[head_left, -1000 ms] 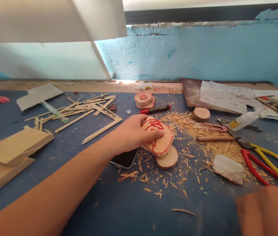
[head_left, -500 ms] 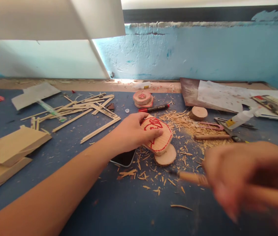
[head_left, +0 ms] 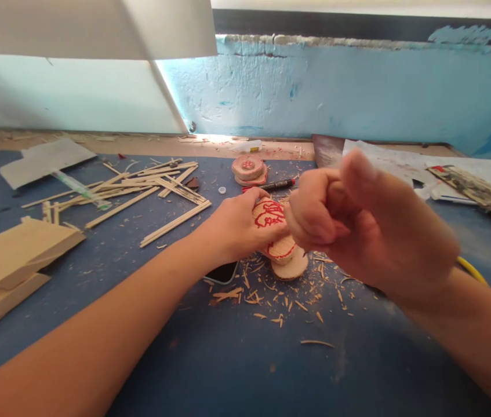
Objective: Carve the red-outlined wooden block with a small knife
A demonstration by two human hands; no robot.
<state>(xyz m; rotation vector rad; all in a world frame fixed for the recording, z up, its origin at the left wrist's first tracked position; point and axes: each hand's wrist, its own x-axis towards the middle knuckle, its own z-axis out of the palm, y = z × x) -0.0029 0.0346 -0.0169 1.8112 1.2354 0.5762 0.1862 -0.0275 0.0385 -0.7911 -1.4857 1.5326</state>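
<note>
My left hand [head_left: 245,226] grips a wooden piece [head_left: 280,249] with red marker drawing on its face, thumb across the top and fingers round its far edge. Below that piece, partly covered, lies a bare round wood slice [head_left: 291,268]. My right hand [head_left: 358,220] is raised in front of the piece's right side, fingers curled into a fist and thumb pointing up. Whether anything sits inside that fist is hidden. A dark phone [head_left: 223,272] shows partly under my left wrist.
Thin wooden sticks [head_left: 141,185] lie at the left behind stacked wood blocks [head_left: 19,255]. A red marker [head_left: 271,184] and decorated wood slices [head_left: 248,168] are at the back. Shavings [head_left: 280,295] litter the blue table; stained paper [head_left: 375,153] is at the right.
My right hand has moved up and left, near the drawn piece. The wooden-handled tool it held is no longer visible. My left hand keeps its grip; the view has shifted slightly.
</note>
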